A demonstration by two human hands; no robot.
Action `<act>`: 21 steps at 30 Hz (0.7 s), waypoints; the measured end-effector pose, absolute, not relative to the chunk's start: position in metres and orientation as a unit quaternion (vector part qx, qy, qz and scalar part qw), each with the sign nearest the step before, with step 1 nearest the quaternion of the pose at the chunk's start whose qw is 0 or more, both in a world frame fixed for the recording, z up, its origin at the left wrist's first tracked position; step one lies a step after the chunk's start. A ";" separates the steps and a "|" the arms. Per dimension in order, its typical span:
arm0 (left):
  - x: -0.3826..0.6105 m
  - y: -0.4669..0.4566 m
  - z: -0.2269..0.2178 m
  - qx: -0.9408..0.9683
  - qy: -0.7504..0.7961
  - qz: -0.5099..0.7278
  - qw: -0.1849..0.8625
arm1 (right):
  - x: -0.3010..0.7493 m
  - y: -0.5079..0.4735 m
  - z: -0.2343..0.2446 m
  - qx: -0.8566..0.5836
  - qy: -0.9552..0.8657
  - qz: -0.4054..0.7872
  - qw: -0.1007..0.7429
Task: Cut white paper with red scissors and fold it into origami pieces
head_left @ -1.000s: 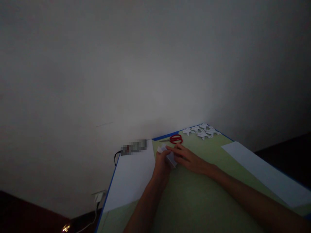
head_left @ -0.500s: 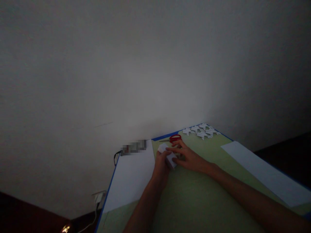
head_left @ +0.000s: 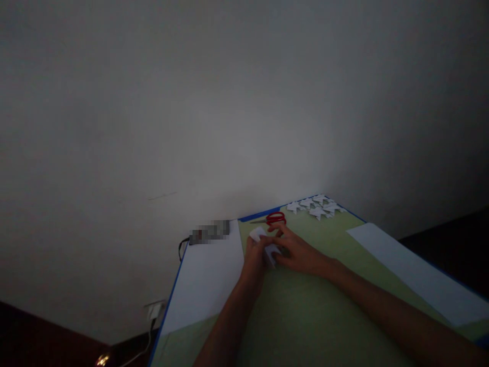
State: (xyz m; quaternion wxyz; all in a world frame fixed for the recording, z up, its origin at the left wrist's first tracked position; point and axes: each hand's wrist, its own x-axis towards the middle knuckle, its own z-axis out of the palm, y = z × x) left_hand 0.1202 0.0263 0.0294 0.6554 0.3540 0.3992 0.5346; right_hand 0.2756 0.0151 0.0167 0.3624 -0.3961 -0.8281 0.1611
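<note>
Both my hands meet over a small folded piece of white paper lying on the green mat. My left hand grips its near left side with the fingers curled. From the right, my right hand presses on the paper with its fingers bent over it. Red-handled scissors lie just beyond the hands, near the far edge. A cluster of several small folded white paper shapes sits at the far corner of the table.
A white sheet covers the table's left part, with a blurred dark object and a cable at its far end. Another white sheet lies along the right. A bare wall stands close behind; a wall socket is below left.
My right hand's fingers have shifted a little over the folded paper, pressing it closer against my left hand. The arms stay where they were.
</note>
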 end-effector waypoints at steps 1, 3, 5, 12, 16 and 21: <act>0.120 0.026 0.029 0.356 0.402 0.533 0.654 | 0.276 0.015 0.017 -0.397 -0.829 0.161 0.360; 0.120 0.026 0.028 0.360 0.403 0.531 0.653 | 0.275 0.013 0.019 -0.399 -0.830 0.160 0.355; 0.120 0.026 0.029 0.361 0.404 0.530 0.652 | 0.275 0.012 0.021 -0.399 -0.831 0.161 0.352; 0.122 0.026 0.033 0.363 0.384 0.530 0.663 | 0.274 0.012 0.024 -0.373 -0.835 0.147 0.376; 0.123 0.027 0.032 0.350 0.376 0.534 0.671 | 0.275 0.011 0.024 -0.362 -0.835 0.151 0.387; 0.122 0.026 0.033 0.355 0.364 0.528 0.680 | 0.274 0.008 0.027 -0.345 -0.830 0.170 0.404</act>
